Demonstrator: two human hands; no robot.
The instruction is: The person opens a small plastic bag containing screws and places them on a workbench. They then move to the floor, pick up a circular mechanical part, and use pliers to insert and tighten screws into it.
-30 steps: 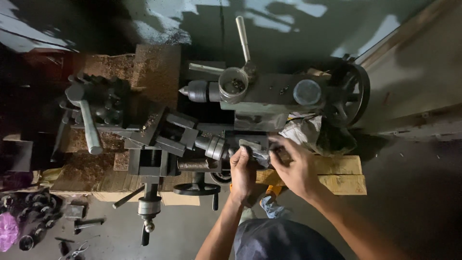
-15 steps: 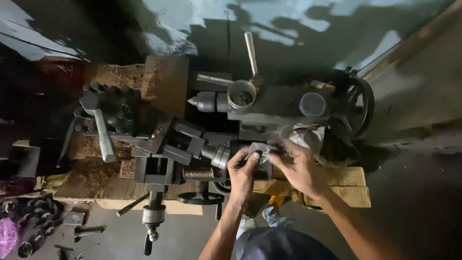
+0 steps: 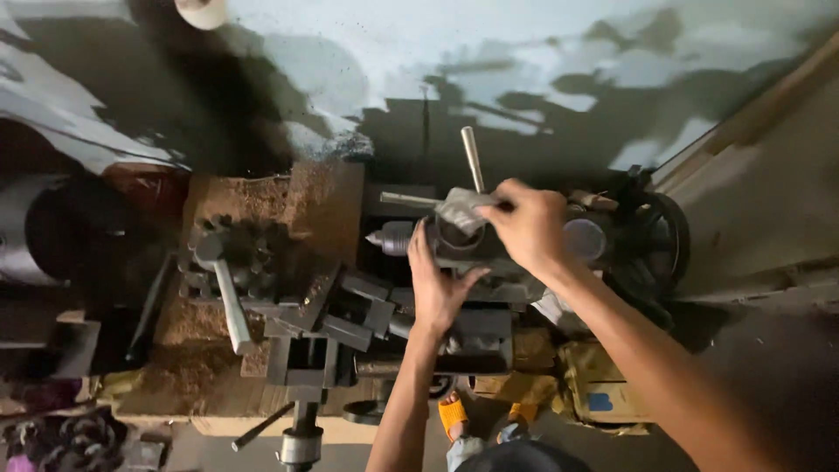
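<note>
From the left I see the tool post with its long handle, then the lathe's tailstock. My left hand lies open, fingers spread, against the tailstock's near side. My right hand is closed, pinching a grey rag over the tailstock's top. At the far right sits 1 handwheel.

Handwheel rim — partly hidden
</note>
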